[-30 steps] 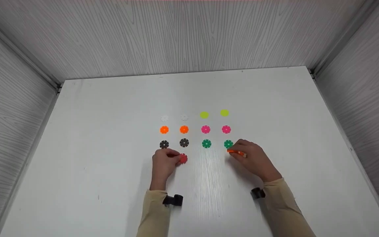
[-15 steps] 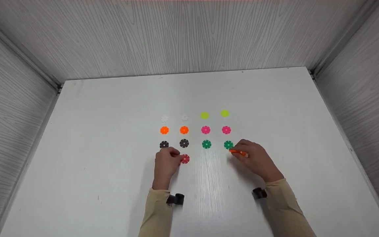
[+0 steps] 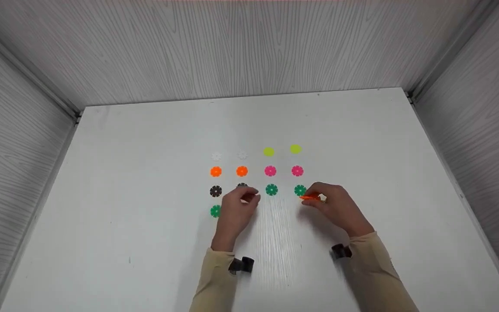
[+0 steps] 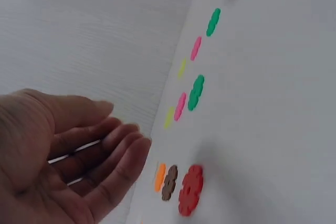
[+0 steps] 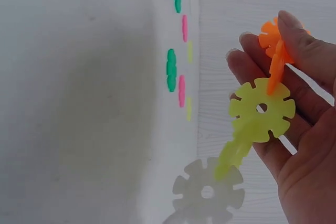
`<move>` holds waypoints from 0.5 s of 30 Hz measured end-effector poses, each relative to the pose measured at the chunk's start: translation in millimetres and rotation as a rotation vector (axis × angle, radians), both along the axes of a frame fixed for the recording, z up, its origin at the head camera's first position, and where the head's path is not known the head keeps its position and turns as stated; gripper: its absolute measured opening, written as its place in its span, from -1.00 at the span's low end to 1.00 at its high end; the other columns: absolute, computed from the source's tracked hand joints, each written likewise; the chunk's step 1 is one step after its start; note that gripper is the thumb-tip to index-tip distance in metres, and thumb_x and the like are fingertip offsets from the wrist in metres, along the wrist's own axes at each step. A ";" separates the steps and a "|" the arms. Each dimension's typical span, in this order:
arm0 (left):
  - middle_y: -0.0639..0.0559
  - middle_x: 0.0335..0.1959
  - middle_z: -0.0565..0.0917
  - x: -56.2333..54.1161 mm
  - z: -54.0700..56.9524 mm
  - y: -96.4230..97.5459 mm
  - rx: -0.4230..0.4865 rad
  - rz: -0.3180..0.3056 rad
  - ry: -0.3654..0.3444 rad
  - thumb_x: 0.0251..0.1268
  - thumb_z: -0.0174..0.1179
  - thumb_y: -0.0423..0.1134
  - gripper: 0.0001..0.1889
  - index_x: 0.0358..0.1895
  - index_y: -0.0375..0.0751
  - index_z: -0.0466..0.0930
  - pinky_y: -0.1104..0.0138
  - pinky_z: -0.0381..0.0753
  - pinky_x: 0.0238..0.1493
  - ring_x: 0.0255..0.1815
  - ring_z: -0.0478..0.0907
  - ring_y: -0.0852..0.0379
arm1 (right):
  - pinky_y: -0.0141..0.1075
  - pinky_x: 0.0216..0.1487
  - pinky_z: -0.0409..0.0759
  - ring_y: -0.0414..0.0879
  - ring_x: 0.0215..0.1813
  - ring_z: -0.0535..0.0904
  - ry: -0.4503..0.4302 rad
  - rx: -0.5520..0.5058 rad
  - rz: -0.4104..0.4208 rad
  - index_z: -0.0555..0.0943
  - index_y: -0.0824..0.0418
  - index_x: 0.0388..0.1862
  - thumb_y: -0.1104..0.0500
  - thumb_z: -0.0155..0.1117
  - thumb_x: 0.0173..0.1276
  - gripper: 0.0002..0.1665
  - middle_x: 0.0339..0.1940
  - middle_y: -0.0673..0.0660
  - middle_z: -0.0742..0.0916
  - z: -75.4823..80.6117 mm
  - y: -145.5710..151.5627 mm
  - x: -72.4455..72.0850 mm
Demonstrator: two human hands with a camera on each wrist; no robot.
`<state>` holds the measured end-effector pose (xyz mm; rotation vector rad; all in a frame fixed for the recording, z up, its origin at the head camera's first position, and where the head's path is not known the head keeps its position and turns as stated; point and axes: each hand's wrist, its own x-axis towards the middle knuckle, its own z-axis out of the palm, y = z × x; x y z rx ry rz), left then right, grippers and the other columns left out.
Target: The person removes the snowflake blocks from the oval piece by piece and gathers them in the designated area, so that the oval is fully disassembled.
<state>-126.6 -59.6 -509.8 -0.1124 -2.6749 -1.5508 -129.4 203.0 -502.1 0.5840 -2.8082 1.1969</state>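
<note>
My left hand (image 3: 236,212) is over the table with fingers loosely bent, holding nothing; the left wrist view shows a gap between its thumb and fingers. Below it lies a red notched disc (image 4: 190,190), which the hand hides in the head view. A green disc (image 3: 215,211) lies just left of that hand, and a black disc (image 3: 242,185) is partly covered beyond its fingers. My right hand (image 3: 334,206) pinches a linked chain of notched discs by an orange disc (image 5: 270,36). From it hang a yellow disc (image 5: 261,109) and a whitish translucent disc (image 5: 208,191).
Discs lie flat in rows on the white table (image 3: 124,238): white (image 3: 216,156), orange (image 3: 216,171), black (image 3: 215,191), yellow-green (image 3: 268,151), pink (image 3: 270,170) and green (image 3: 271,189). Wood-grain panels (image 3: 232,47) enclose the table's back and sides.
My left hand has let go of the red disc and moved right, uncovering the green disc at the left. The right hand has stayed almost in place, with the chain tilted slightly.
</note>
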 end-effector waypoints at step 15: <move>0.11 -0.19 0.61 8.7 -3.8 51.6 0.085 -0.453 0.255 0.29 0.27 -0.44 -0.84 -0.14 -0.16 0.61 0.40 0.59 0.02 -0.09 0.56 0.23 | -0.20 -0.11 0.65 -0.25 -0.19 0.62 -0.040 -0.036 0.171 0.73 -0.02 -0.17 0.22 0.49 0.20 -0.77 -0.28 -0.24 0.72 3.2 -4.8 2.4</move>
